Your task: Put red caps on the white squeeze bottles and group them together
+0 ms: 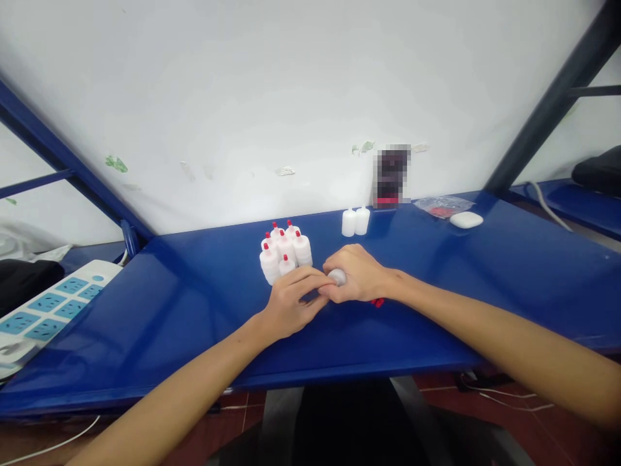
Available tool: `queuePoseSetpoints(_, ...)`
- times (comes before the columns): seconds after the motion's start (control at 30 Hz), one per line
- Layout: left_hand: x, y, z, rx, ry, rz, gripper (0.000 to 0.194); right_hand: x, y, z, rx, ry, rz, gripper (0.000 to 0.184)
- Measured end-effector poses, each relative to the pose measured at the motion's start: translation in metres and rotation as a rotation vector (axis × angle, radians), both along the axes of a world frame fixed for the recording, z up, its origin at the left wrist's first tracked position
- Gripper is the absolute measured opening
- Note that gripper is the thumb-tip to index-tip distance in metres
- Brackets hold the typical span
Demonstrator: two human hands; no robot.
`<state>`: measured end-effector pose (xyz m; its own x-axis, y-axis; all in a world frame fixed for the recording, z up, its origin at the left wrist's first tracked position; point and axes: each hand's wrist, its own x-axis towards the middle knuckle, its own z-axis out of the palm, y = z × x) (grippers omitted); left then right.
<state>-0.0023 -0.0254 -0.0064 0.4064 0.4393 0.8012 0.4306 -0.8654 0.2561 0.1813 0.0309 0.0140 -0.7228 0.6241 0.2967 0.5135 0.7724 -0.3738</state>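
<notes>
A small white plastic bottle (337,277) is wrapped in my right hand (358,273), with its pale rounded end showing between thumb and fingers. My left hand (295,301) closes its fingertips against the left side of this same bottle; what lies under those fingertips is hidden. Just beyond my left hand, several white bottles with red caps (285,249) stand upright in a tight cluster. Two white bottles (356,222) without red caps stand together farther back. Small red caps (378,302) lie on the table, partly covered by my right wrist.
The blue table (194,310) meets a white wall. At the back right are a clear plastic bag (441,206) with red pieces, a white rounded case (466,220) and a blurred-out dark object (392,175). A white power strip (58,304) lies at the left, beside blue frame posts.
</notes>
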Motion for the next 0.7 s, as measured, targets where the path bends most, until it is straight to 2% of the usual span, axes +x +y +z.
queuePoseSetpoints(0.17, -0.008, 0.011, 0.009, 0.196, 0.084, 0.048, 0.007, 0.003, 0.006, 0.0, -0.08, 0.104, 0.097, 0.056)
queuePoseSetpoints(0.3, -0.031, 0.025, 0.035, 0.342, 0.099, 0.234, 0.007, 0.009, 0.018, -0.006, -0.144, 0.27, 0.05, 0.059)
queuePoseSetpoints(0.37, -0.044, 0.032, 0.048, 0.349, 0.08, 0.368, 0.009, 0.012, 0.025, -0.01, -0.165, 0.339, 0.013, 0.058)
queuePoseSetpoints(0.43, -0.056, 0.039, 0.056, 0.311, 0.081, 0.441, 0.015, 0.015, 0.031, -0.013, -0.187, 0.38, -0.006, 0.057)
queuePoseSetpoints(0.5, -0.063, 0.044, 0.057, 0.267, 0.13, 0.463, 0.018, 0.017, 0.035, -0.015, -0.195, 0.397, -0.021, 0.057)
queuePoseSetpoints(0.7, -0.069, 0.043, 0.047, 0.205, 0.268, 0.431, 0.02, 0.018, 0.039, -0.017, -0.196, 0.401, -0.033, 0.058)
